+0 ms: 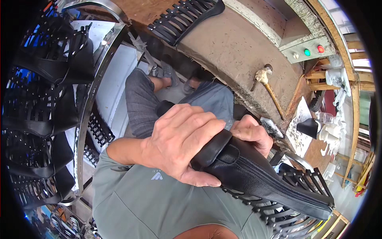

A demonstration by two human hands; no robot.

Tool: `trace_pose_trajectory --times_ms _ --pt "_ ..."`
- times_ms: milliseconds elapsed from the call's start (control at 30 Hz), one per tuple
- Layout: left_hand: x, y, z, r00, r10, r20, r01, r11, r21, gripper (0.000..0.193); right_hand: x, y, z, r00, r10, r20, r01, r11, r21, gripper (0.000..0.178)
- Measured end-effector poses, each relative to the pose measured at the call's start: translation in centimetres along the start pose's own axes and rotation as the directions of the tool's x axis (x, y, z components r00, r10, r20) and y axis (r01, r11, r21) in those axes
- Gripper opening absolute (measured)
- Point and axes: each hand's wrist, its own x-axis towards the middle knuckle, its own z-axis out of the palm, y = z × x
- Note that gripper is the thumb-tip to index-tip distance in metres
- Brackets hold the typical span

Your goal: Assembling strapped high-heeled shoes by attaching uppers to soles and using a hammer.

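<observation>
The black leather shoe (pixel 262 169) is at the centre of the frame, slanting toward the lower right, held in both hands above the person's grey-green shirt (pixel 159 203). The left hand (pixel 187 139) lies across its rounded upper-left end, fingers close together and bent over the top, thumb pressed along the lower side, so the grip is firm round the leather. The right hand (pixel 254 135) grasps the far side just to the right, its fingers curled in; some of the fingertips are hidden behind the shoe. A zip (pixel 254 170) runs along the shoe, and narrow straps fan out from it at lower right. Across the upper middle stretches a worn brown bench (pixel 223 44), bearing a similar strappy black piece (pixel 201 23) near the top and a hammer (pixel 271 93) with a wrapped head farther right. A pale box beyond the bench carries a green button (pixel 307 52) and a red button (pixel 320 48). At right, a small black piece (pixel 308 128) rests partly over a white sheet (pixel 298 137). Along the left edge, black strappy shoes (pixel 75 61) crowd a metal-framed rack (pixel 90 97).
</observation>
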Motion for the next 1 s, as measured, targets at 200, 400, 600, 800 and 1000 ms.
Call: trace_pose_trajectory --times_ms 200,400,600,800,1000 --pt "-0.2 0.6 0.7 0.999 0.042 -0.029 -0.038 0.992 0.121 0.070 0.7 -0.8 -0.8 0.991 -0.092 0.100 0.105 0.987 -0.126 0.027" --pt "-0.3 0.6 1.1 0.998 0.064 -0.018 -0.060 0.983 0.175 0.065 1.6 -1.4 -2.3 0.956 -0.080 0.282 0.160 0.949 -0.273 0.036" --pt "0.1 1.2 1.5 0.995 0.104 -0.014 -0.099 0.976 0.195 0.062 2.4 -1.2 -0.5 0.987 -0.149 0.057 0.160 0.923 -0.350 0.039" --pt "0.9 1.1 2.1 0.988 0.155 -0.022 -0.149 0.972 0.182 0.057 2.2 2.2 1.1 0.950 -0.177 0.259 0.054 0.906 0.419 0.027" --pt "1.5 -0.9 3.2 0.978 0.173 -0.119 -0.150 0.972 0.180 0.046 2.1 3.4 3.1 0.953 -0.296 -0.059 0.299 0.902 0.312 0.025"
